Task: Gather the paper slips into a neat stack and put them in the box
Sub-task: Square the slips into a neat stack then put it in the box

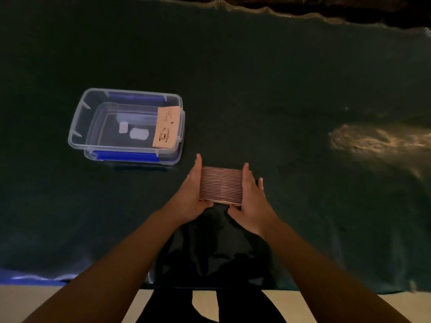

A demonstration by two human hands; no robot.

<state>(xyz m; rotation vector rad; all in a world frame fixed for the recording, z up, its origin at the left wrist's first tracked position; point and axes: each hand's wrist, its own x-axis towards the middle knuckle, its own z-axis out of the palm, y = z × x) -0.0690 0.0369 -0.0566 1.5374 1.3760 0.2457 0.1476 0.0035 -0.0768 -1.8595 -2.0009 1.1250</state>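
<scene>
A stack of brown paper slips (pixel 221 185) stands on edge on the dark green table cover, its many edges facing up. My left hand (pixel 192 192) presses flat against the stack's left side and my right hand (pixel 250 194) against its right side, so both hands clamp it. A clear plastic box (pixel 79 127) with blue clips sits to the upper left of the stack. One brown slip (pixel 166 127) with a coffee-cup print leans inside the box against its right wall.
The dark green cover (pixel 279 89) spreads over the whole table, with a bright wrinkled patch (pixel 373 141) at the right. The table's front edge (pixel 326 291) runs below my forearms. Two small pale shapes (pixel 134 131) show through the box floor.
</scene>
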